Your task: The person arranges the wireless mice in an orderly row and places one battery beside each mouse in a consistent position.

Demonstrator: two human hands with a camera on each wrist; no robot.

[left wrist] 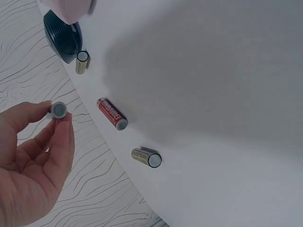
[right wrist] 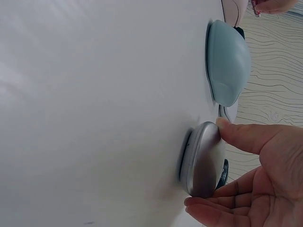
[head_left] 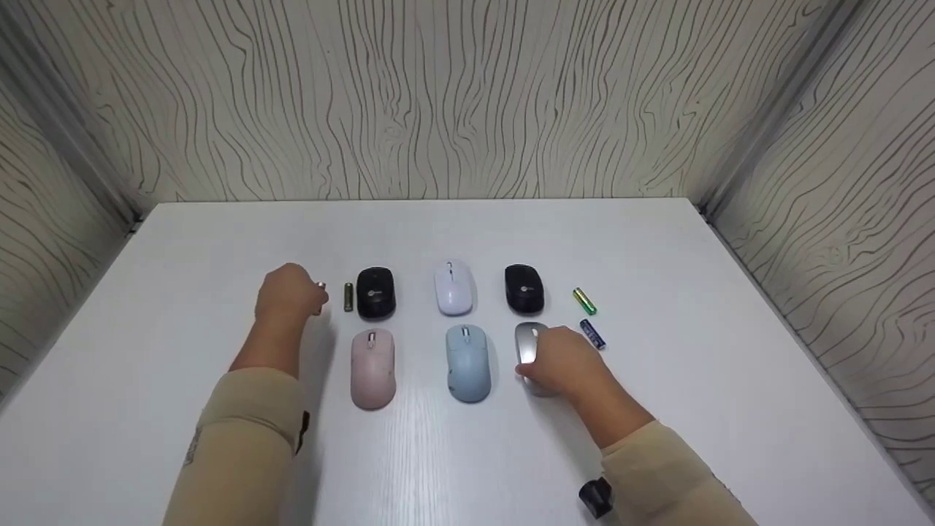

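Note:
Between thumb and fingertips my left hand (head_left: 288,294) pinches a battery (left wrist: 58,110), its flat end facing the wrist camera; it is held up off the table. In the left wrist view, a red battery (left wrist: 112,113) and a gold-coloured battery (left wrist: 147,157) lie near that hand; the arm hides them in the head view. My right hand (head_left: 568,359) grips a silver mouse (right wrist: 206,161) by its sides, thumb on one side and fingers on the other. That mouse sits on the table or very close to it, right of a light blue mouse (head_left: 468,364).
A pink mouse (head_left: 373,369) stands left of the blue one. Behind are a black mouse (head_left: 375,293), a white mouse (head_left: 453,287) and another black mouse (head_left: 524,289). A dark battery (head_left: 348,297) lies at left; green (head_left: 584,301) and blue (head_left: 592,334) batteries lie at right.

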